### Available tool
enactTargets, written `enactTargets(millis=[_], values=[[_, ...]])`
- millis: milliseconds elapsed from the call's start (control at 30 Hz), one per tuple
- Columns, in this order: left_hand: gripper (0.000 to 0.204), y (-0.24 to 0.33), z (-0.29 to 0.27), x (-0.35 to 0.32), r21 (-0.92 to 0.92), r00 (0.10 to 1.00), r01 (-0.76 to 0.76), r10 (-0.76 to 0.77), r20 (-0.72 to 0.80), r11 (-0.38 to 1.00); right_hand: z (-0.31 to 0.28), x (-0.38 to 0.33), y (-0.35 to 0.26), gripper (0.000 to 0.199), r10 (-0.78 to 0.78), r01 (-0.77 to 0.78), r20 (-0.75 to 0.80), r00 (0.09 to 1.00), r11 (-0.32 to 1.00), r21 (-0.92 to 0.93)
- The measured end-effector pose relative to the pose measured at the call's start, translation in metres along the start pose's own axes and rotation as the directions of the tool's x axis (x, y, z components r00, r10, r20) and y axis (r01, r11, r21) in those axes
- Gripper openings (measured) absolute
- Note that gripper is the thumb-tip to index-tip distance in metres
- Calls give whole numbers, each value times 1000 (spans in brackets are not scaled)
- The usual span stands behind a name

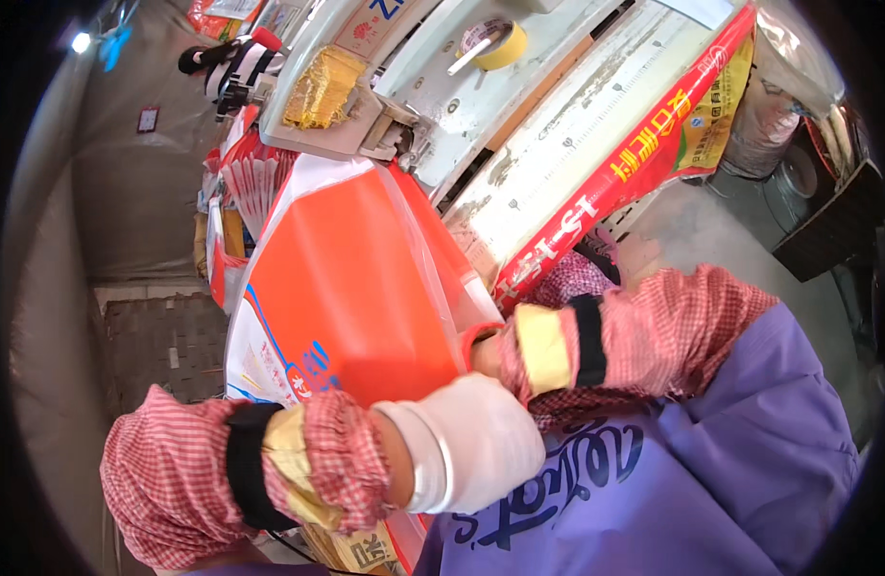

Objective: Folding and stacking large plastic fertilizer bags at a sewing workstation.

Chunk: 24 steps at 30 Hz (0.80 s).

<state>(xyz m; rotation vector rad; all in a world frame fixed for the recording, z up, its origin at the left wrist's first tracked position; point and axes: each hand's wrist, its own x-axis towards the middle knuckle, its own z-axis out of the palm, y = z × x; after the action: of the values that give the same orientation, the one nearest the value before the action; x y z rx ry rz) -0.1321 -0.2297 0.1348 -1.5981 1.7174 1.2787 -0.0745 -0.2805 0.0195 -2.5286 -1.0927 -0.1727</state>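
Note:
A red and white printed sack [366,288], apparently plastic, stretches from under the sewing machine's head [332,82] toward my body. At its near end my left hand [486,446], in a white glove, is closed with the knuckles up; its fingertips are hidden, and it seems to grip the sack's edge. Just beyond it is my right hand [488,355], mostly covered by the left glove and a fold of red material. Its fingers do not show. The sack's far corner lies beside the presser foot [394,134].
Yellow tape [500,46] lies on the machine bed. Right of it, a red and yellow printed sack [644,144] hangs along the white worktop's edge [567,144]. A stack of folded sacks [255,182] stands at the left, beyond a woven mat [164,350].

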Motion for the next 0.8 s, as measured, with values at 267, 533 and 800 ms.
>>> enactTargets(millis=[267,533,800], values=[[13,-5,-5,-16,-38,936,284,-269,228,958,-21,14,37,31,631,-500,-39,774,648,574],[9,9,6,-14,76,964,260,-263,32,963,36,59,30,26,745,-705,-141,653,665,246],[8,-15,-39,-48,292,885,320,-394,249,901,45,73,18,14,605,-640,-211,767,746,-186]])
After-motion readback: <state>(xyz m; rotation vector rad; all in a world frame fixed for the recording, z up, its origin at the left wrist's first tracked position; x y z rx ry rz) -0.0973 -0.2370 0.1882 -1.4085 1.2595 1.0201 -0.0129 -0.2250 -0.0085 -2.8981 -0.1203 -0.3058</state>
